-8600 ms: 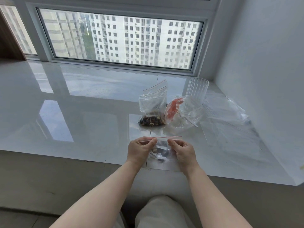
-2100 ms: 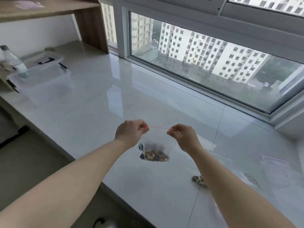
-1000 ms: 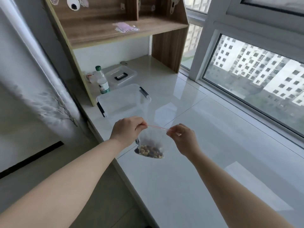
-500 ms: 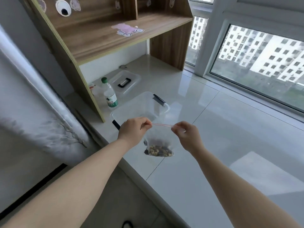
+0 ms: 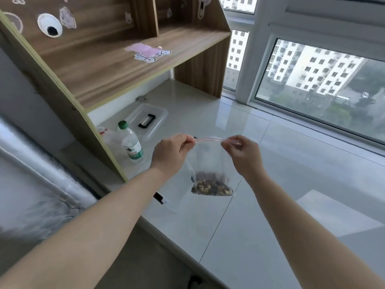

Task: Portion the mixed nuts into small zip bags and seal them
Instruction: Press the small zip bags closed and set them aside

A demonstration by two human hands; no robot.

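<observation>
A small clear zip bag (image 5: 208, 161) with a red zip strip hangs in the air between my hands. Mixed nuts (image 5: 211, 185) lie in its bottom. My left hand (image 5: 173, 152) pinches the left end of the zip strip. My right hand (image 5: 242, 155) pinches the right end. The strip is stretched straight between them. The bag hangs above a clear plastic storage box (image 5: 166, 202), which it mostly hides; only a black latch and a faint front edge show.
A water bottle (image 5: 131, 142) with a green cap stands at the left under a wooden shelf unit (image 5: 116, 65). The box's clear lid (image 5: 149, 119) with a black handle lies behind it. The white sill (image 5: 270, 184) runs right along the window (image 5: 325, 86).
I have turned left from the nut supplies to the shelf end of the sill, carrying the bag by its zip strip. Over the last second the bag came over the clear box.
</observation>
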